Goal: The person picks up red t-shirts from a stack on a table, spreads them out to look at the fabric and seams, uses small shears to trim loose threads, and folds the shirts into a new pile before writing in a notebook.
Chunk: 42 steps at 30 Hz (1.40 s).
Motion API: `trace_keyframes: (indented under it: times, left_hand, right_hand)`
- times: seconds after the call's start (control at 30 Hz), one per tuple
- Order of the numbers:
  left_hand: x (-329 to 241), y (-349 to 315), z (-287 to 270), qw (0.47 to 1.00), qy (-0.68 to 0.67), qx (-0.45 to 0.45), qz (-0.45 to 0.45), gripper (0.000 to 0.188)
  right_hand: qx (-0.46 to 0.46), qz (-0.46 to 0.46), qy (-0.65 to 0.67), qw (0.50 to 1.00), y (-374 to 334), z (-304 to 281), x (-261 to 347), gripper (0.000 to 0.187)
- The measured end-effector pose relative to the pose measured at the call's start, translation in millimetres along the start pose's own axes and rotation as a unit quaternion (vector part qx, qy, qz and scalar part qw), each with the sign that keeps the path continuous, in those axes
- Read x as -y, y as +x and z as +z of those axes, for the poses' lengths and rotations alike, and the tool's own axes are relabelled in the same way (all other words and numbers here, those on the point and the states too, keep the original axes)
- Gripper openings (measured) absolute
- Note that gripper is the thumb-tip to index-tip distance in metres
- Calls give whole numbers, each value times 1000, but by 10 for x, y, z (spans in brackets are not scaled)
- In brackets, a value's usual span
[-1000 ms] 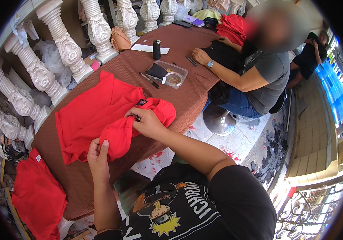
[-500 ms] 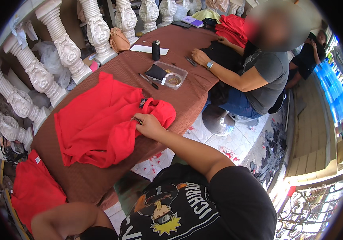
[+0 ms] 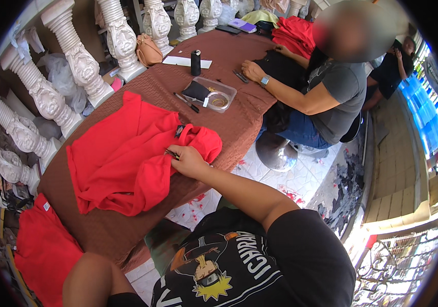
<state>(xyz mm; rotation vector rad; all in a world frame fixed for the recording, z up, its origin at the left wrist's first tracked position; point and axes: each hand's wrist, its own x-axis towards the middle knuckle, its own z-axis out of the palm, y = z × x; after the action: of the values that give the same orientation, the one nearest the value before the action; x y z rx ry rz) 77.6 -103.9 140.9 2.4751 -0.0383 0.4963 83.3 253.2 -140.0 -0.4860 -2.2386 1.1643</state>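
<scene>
A red garment [image 3: 121, 153] with a dark neck label lies spread and rumpled on the brown-covered table in front of me. Against its right side rests my right hand [image 3: 188, 162], closed around a small dark metal tool [image 3: 172, 153] that looks like thread snips. Most of the tool is hidden by my fingers. Of my left arm only the bent part [image 3: 91, 279] shows at the lower left; the hand itself is out of the picture. Another red garment [image 3: 47, 235] hangs over the table's left end, close to that arm.
Past the garment stand a clear plastic box [image 3: 231, 97] with small items, a pen [image 3: 191, 105] and a black thread spool [image 3: 195, 63]. A co-worker [image 3: 326, 87] sits at the right side, hands on black cloth [image 3: 283, 69]. White balusters [image 3: 83, 61] line the far left edge.
My bent left arm has shifted to the right along the lower edge. The view has moved slightly; my right hand stays at the red garment with the snips.
</scene>
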Motion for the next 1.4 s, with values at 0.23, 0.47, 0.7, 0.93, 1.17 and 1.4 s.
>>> trace_keyframes:
  times: [0.23,0.47,0.7,0.93,1.17,1.4]
  left_hand:
    - [585,-224,-328,991,-101,68,-53,36]
    - [1721,-140,-86,957,-191,-140,-166,14]
    - [2060,-51,2,903,-244,-266,-232,9]
    - [2058,71,-90,921,-215,-272,-177,9]
    - [2071,97,-53,925,-207,-267,-174,9]
    - [2083,219,-80,929,-185,-282,-154,17]
  right_hand:
    - [3,15,17,1000,-15,-17,14,27]
    - [-11,1,21,1000,-26,-25,31,26]
    - [-8,11,24,1000,-37,-22,31,26]
    - [-2,16,29,999,-46,-21,16,26]
    - [-14,-7,26,1000,-41,-24,11,25]
    - [-19,0,33,999,-56,-16,2,24]
